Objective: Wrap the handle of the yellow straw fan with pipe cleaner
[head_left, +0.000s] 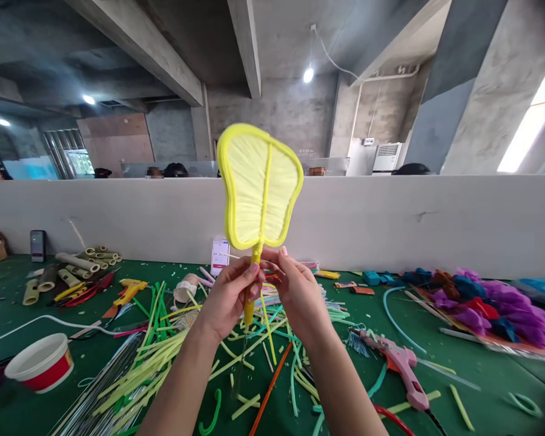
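No wording, brand or number can be read with certainty. A short line of dark characters crosses the white screen of the phone [220, 255] standing before the pale partition [390, 224], too small and blurred to make out. Faint marks above the partition, toward the far concrete wall [272, 112], look like lettering, equally illegible

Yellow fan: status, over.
Left hand closed on handle; right hand beside it, grip unclear. Yellow fan held up, slightly tilted. Loose strips clutter table below.
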{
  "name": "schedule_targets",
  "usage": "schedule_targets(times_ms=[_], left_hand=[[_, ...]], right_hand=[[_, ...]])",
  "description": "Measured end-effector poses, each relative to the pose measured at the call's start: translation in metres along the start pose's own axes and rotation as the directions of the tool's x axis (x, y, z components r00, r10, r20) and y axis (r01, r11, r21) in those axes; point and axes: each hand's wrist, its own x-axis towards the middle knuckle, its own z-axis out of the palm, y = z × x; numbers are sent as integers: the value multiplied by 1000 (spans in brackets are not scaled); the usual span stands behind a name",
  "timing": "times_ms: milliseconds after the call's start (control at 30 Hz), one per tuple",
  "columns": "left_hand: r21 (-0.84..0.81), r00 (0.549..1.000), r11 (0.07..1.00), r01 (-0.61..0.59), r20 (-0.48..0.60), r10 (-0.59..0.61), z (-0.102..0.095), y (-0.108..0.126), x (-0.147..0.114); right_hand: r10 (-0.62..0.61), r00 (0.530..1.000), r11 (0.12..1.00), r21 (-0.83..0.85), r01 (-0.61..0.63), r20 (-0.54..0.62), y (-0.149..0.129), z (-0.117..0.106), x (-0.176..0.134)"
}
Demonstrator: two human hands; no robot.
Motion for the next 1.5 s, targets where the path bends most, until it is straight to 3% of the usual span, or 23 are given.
schedule_targets(times_ms=[167,400,633,800,967,1100,1200,1333,1500], left_hand=[[-51,996,998,30,-86,-34,-14,7,2],[-47,994,999,-14,-105,9,-13,7,1],[0,992,998,-64,-109,64,3,-2,-6],[115,980,984,-135,-128,150,5,-4,-6],[229,976,964,-132,-139,167,-1,-4,-4],[300,976,945,-131,-130,176,-5,-3,-5],[331,970,929,-163,-117,212,-11,3,-5],[363,950,907,-214,-139,280,-22,17,-5],[345,929,900,-267,-156,335,-28,36,-11]], right_hand=[[30,997,992,-116,-39,-78,2,-5,-2],[65,998,972,-223,-67,-16,5,2,-7],[-94,994,977,-186,104,59,10,12,-8],[-185,980,928,-315,200,77,13,6,-6],[-245,959,754,-594,280,142,2,-1,-6],[-133,972,683,-693,230,191,-13,-11,-8],[-105,988,512,-845,153,115,-16,-24,-5],[-62,998,195,-981,12,0,0,-38,12],[115,991,83,-994,-77,-67,41,-41,67]])
